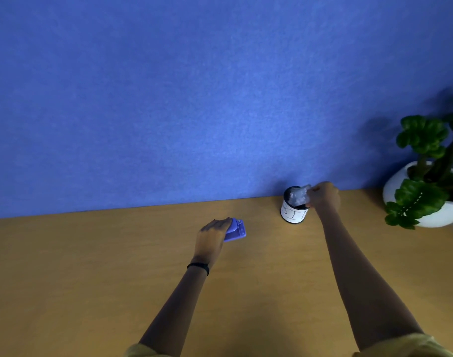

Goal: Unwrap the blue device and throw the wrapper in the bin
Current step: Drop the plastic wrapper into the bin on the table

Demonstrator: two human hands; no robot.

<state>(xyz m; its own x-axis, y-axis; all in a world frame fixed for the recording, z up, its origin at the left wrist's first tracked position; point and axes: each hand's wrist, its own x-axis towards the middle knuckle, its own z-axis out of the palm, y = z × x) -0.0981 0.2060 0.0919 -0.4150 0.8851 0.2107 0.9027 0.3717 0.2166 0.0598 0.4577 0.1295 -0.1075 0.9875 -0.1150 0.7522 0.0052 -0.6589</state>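
Seen from the head camera, a white-labelled bin (pixel 293 213), hand-lettered "BIN" with the last letter partly turned away, is standing on a tan wooden tabletop (pixel 117 253) against a blue felt-like wall (pixel 194 99). The right hand (pixel 323 195) is pinching the crumpled clear wrapper (pixel 298 195) at the bin's mouth. The left hand (pixel 212 233), a black band (pixel 198 266) at its wrist, is gripping the blue device (pixel 237 230) low on the tabletop. A potted plant (pixel 426 181) is sitting far right.

Head-worn view, forward and downward
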